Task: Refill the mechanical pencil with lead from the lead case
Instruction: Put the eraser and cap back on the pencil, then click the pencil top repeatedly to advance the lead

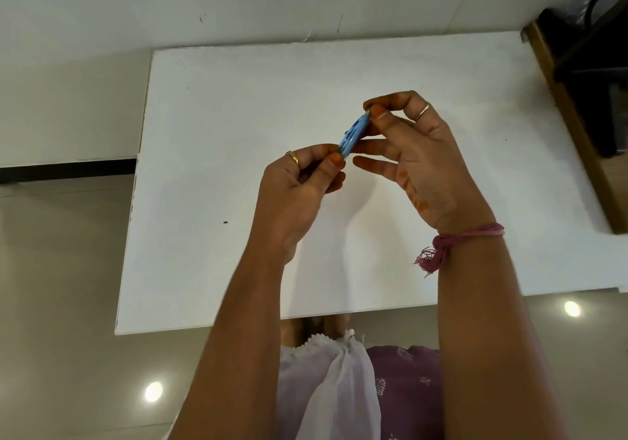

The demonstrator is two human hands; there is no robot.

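Observation:
A small blue lead case [353, 135] is held up above the white table [238, 134], tilted, between both hands. My right hand [418, 154] pinches its upper end with thumb and forefinger, the other fingers spread. My left hand [302, 185] pinches its lower end with thumb and forefinger. A dark thin object shows faintly inside my left fist; I cannot tell what it is. No mechanical pencil is plainly visible.
A dark wooden piece of furniture [584, 106] stands against the table's right edge. A small dark speck [225, 222] lies on the table at the left. Glossy beige floor [68, 303] runs along the table's left and near sides.

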